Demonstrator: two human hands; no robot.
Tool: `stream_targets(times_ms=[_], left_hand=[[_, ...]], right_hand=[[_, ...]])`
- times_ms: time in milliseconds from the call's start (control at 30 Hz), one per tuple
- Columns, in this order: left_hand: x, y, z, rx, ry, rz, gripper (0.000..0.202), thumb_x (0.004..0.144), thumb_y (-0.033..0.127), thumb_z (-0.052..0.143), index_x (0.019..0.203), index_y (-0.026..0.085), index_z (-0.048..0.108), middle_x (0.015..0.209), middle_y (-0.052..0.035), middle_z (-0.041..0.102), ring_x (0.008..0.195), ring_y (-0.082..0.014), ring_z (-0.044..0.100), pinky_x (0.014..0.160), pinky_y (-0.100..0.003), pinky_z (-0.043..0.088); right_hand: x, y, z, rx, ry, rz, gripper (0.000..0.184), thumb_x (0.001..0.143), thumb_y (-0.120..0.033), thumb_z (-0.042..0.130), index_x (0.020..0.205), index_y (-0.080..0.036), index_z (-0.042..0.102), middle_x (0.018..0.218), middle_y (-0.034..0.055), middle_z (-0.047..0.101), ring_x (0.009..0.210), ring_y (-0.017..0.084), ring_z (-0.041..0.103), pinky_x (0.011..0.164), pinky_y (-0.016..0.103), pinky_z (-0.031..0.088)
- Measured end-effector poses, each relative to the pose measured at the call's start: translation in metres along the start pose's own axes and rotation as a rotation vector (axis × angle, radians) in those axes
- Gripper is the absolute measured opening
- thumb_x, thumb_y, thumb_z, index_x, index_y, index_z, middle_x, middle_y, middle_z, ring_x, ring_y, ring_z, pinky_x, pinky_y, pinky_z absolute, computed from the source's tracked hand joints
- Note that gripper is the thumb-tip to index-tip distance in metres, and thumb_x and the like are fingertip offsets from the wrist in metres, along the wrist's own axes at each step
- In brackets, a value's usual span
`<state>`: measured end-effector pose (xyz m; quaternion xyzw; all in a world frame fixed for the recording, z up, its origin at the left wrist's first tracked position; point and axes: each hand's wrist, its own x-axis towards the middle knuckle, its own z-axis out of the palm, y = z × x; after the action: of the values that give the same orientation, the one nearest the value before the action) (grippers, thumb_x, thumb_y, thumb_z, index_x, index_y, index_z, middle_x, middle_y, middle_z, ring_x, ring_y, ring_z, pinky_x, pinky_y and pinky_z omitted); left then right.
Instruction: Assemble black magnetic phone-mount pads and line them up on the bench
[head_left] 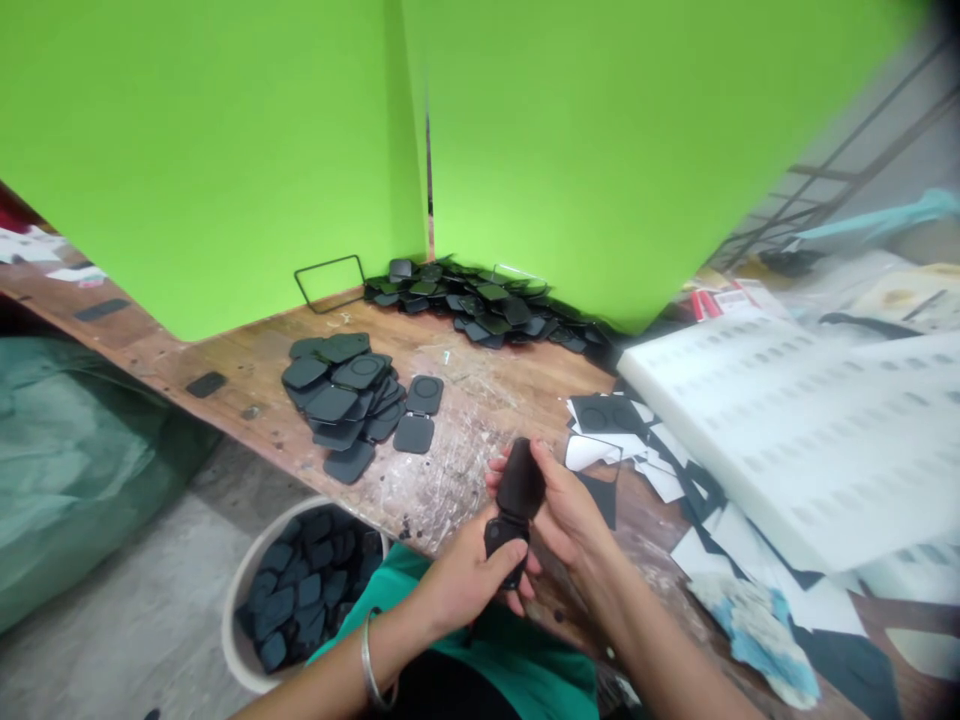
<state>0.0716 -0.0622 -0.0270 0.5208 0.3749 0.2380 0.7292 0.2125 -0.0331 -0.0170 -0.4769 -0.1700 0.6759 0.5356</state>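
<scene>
Both hands hold a black hinged two-panel pad, which looks like a folding wireless charger case, above the table's front edge. My left hand is closed around the lower panel, its thumb pressed on the face. Around the upper panel curls my right hand, with fingertips behind and beside it. The hinge shows between the two panels. Left of my hands lies one opened pad with a ring on its upper half. Beside that, a loose pile of similar pads rests on the wooden table.
A long heap of black pads lies against the green panels. Below the table edge stands a bucket of black pieces. At right are a white foam tray, paper scraps and a stained cloth. A green sack sits left.
</scene>
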Motion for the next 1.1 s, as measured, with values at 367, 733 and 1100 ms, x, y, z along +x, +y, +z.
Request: stream_targets(times_ms=[367, 733, 1100], left_hand=[[0.022, -0.005, -0.044, 1.184, 0.581, 0.158, 0.055, 0.091, 0.033, 0.055, 0.141, 0.013, 0.047, 0.115, -0.0179, 0.054, 0.103, -0.0343, 0.055, 0.09, -0.052, 0.047], [0.007, -0.027, -0.057, 1.335, 0.535, 0.318, 0.055, 0.089, 0.032, 0.064, 0.14, 0.02, 0.047, 0.147, -0.0155, 0.046, 0.136, -0.0374, 0.039, 0.104, -0.056, 0.04], [0.005, -0.029, -0.057, 1.331, 0.498, 0.321, 0.054, 0.084, 0.041, 0.071, 0.133, 0.022, 0.057, 0.143, -0.0121, 0.054, 0.137, -0.0461, 0.036, 0.107, -0.076, 0.025]], right_hand=[[0.094, -0.048, -0.028, -1.212, 0.205, -0.694, 0.032, 0.088, -0.035, 0.049, 0.108, -0.014, 0.062, 0.103, 0.0124, 0.072, 0.091, 0.021, 0.068, 0.082, 0.035, 0.054], [0.221, -0.079, 0.014, -1.826, 0.084, -0.846, 0.039, 0.082, 0.001, 0.04, 0.101, -0.004, 0.073, 0.149, 0.0199, 0.046, 0.143, 0.034, 0.03, 0.107, 0.049, 0.035], [0.179, -0.101, 0.001, -1.657, 0.166, -1.199, 0.031, 0.094, -0.018, 0.043, 0.109, -0.011, 0.069, 0.123, 0.018, 0.066, 0.12, 0.027, 0.057, 0.105, 0.045, 0.039]])
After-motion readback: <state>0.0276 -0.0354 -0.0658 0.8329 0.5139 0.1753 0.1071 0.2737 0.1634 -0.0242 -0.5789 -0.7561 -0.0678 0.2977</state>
